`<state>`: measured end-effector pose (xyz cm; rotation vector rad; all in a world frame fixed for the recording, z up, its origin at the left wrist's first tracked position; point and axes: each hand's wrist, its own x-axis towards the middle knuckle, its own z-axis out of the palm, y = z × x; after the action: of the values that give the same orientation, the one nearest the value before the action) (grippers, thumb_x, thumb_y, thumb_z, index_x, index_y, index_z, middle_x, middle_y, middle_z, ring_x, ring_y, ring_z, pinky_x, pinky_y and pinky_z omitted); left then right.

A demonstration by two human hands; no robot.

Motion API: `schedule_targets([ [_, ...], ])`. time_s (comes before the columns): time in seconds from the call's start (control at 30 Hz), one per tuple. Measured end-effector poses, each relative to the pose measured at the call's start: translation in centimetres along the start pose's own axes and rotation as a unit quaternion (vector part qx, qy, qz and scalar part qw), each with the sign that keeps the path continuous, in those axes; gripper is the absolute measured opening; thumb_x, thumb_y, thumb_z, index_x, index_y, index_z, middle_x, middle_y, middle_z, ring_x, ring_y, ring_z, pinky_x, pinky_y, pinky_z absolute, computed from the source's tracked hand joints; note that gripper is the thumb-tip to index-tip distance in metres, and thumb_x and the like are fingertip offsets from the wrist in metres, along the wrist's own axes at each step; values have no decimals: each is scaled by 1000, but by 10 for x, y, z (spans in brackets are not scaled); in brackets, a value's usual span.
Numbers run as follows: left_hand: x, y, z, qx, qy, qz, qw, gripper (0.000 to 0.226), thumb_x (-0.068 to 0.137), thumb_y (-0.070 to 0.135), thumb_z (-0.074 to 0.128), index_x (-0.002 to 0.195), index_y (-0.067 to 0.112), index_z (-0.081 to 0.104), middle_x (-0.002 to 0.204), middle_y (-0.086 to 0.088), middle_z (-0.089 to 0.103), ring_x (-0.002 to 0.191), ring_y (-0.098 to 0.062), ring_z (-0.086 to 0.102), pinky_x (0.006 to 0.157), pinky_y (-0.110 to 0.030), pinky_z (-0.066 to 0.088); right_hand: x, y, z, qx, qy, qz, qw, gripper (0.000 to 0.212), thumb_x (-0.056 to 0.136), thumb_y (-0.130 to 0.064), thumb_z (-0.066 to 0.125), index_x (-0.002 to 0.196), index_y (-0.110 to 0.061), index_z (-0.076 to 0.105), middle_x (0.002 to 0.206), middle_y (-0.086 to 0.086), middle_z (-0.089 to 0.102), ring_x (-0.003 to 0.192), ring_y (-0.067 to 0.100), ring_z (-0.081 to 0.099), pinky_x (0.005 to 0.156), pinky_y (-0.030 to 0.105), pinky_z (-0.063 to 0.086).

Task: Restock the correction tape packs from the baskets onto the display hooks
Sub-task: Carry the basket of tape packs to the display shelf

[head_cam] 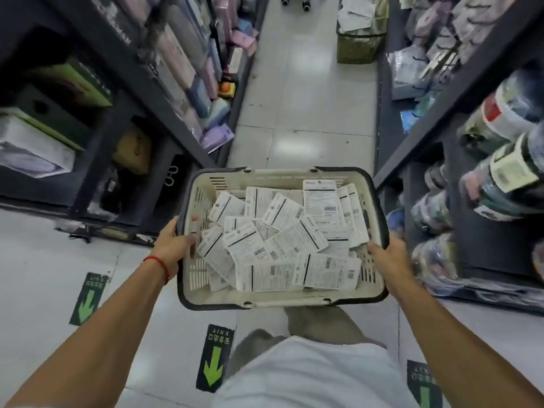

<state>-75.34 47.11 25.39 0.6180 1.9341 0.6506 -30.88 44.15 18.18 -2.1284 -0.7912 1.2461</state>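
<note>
Three dark floor stickers (215, 358) on the tiled aisle floor (309, 83) each carry a green arrow, and the middle one reads "EXIT" above Chinese characters, seen upside down, while the print on the correction tape packs (282, 240) is too small to read.

The scene is seen from a single wide-angle head view, aimed forward and steeply down along an aisle. The basket (281, 237) is framed close at centre, with both forearms entering from the bottom corners. Shelves (123, 92) are bent outward at both edges, and floor (300, 113) is shown ahead.
</note>
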Motion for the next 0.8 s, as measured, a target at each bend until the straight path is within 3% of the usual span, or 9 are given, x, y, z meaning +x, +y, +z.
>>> schedule_targets([
  [0.13, 71, 98, 0, -1, -8, 23, 1000, 52, 87, -10, 67, 96, 41, 72, 98, -2, 79, 95, -32, 75, 72, -45, 64, 61, -94, 23, 1, 22, -8, 1000, 26, 96, -5, 64, 120, -14, 68, 98, 5, 73, 93, 27, 70, 77, 37, 58],
  [0.3, 187, 219, 22, 5, -27, 59, 998, 48, 86, -13, 62, 108, 29, 71, 108, -7, 76, 97, -33, 73, 80, -48, 62, 145, -199, 50, 23, 67, -33, 997, 25, 96, -3, 64, 110, -23, 66, 91, -9, 70, 77, 5, 64, 57, 21, 44],
  [0.37, 239, 265, 36, 1, -39, 59, 998, 44, 86, -13, 60, 106, 25, 70, 104, -12, 76, 90, -35, 72, 74, -43, 61, 184, -241, 61, 30, 87, -37, 995, 22, 97, -5, 65, 109, -24, 65, 92, -9, 71, 78, 5, 66, 57, 21, 47],
  [0.47, 322, 334, 59, -15, -67, 45, 997, 49, 87, -15, 56, 123, 17, 67, 105, -20, 73, 82, -35, 68, 69, -45, 60, 242, -307, 77, 17, 123, -28, 992, 23, 98, -9, 66, 118, -20, 66, 99, -1, 72, 84, 17, 68, 72, 30, 51],
  [0.57, 390, 408, 81, -35, -87, 25, 995, 55, 85, -18, 52, 131, 11, 59, 97, -21, 67, 65, -29, 59, 47, -31, 51, 298, -370, 86, -2, 159, -23, 987, 29, 98, -11, 68, 127, -13, 65, 105, 3, 70, 94, 25, 66, 82, 36, 52],
  [0.7, 466, 508, 109, -48, -98, 24, 994, 54, 86, -14, 57, 136, 7, 56, 102, -23, 68, 69, -29, 60, 60, -35, 50, 379, -443, 91, -8, 182, -28, 983, 22, 96, -13, 69, 117, -20, 66, 98, 1, 70, 87, 24, 67, 71, 30, 49],
  [0.8, 523, 581, 132, -23, -95, 20, 995, 46, 87, -12, 59, 130, 4, 59, 115, -29, 69, 73, -30, 61, 59, -36, 51, 452, -495, 98, -24, 186, -26, 982, 24, 94, -14, 70, 118, -18, 67, 104, 6, 72, 82, 21, 64, 67, 29, 46],
])
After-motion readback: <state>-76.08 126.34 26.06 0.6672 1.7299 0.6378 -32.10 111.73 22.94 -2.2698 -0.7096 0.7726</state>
